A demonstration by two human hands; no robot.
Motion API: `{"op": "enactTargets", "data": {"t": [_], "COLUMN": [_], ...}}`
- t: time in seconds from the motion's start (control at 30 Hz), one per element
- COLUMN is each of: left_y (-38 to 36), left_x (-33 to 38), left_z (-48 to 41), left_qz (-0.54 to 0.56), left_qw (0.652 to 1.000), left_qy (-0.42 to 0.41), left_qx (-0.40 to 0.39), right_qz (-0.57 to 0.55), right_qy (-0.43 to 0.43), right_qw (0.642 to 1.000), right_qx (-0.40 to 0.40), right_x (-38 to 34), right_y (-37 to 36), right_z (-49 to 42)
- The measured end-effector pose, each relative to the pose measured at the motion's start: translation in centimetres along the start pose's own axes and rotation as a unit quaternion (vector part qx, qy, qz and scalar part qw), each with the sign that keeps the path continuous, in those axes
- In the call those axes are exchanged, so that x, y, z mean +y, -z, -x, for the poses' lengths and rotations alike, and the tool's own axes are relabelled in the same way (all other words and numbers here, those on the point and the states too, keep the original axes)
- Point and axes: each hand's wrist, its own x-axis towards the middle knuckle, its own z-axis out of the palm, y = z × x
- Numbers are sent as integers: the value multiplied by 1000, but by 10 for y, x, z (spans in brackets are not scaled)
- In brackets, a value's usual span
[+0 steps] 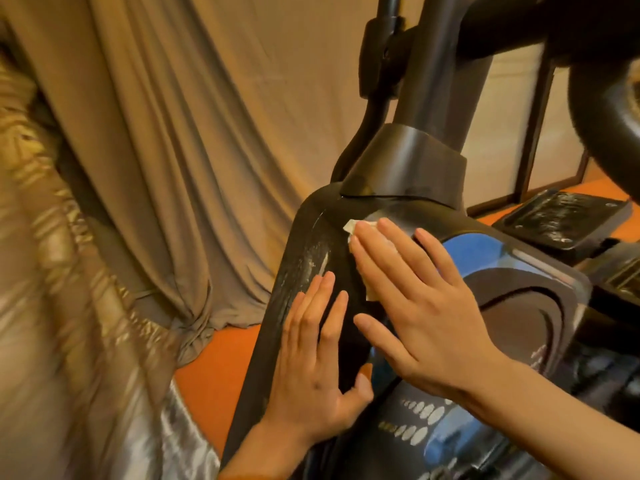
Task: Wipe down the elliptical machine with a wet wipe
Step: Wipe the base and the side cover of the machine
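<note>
Altogether there are two hands, one wet wipe and one elliptical machine. One ribbed foot pedal shows clearly behind it.

The wipe is white and crumpled, mostly hidden under the right hand. That hand lies flat with straight fingers and presses the wipe against the upper shoulder of the machine's housing, just below the collar where the upright post enters. Corners of the wipe peep out at the fingertips and beside the forefinger.

The left hand is also flat and holds nothing, its fingers resting on the housing's left flank.

The housing is rounded black plastic, matte, with pale streaks on the left flank and a glossy sheen near the collar. Its right side has curved blue and grey panels and rows of pale oval marks.

A tan curtain hangs in soft folds over an orange floor.
</note>
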Motion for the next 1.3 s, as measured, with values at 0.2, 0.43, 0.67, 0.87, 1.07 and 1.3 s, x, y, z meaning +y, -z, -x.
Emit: {"op": "enactTargets", "data": {"t": [0.2,0.43,0.67,0.87,1.07,1.3], "left_y": [12,22,19,8,-8,-11], "left_x": [-4,-31,-49,-57,-63,-64], "left_z": [19,80,119,145,148,151], "left_qz": [-20,-3,62,93,128,140], "left_qw": [999,991,972,968,969,968], "left_qy": [44,131,228,231,208,205], "left_qx": [5,-4,-15,-21,-25,-22], "right_qz": [-6,7,43,72,139,168], "right_qy": [-16,8,1,-28,2,176], "right_qw": [999,1000,999,997,989,947], "right_qx": [27,26,22,20,-44,-211], "right_x": [-7,-4,-6,-18,-45,-74], "right_y": [-5,-4,-5,-3,-12,-14], "right_z": [0,4,2,1,18,50]}}
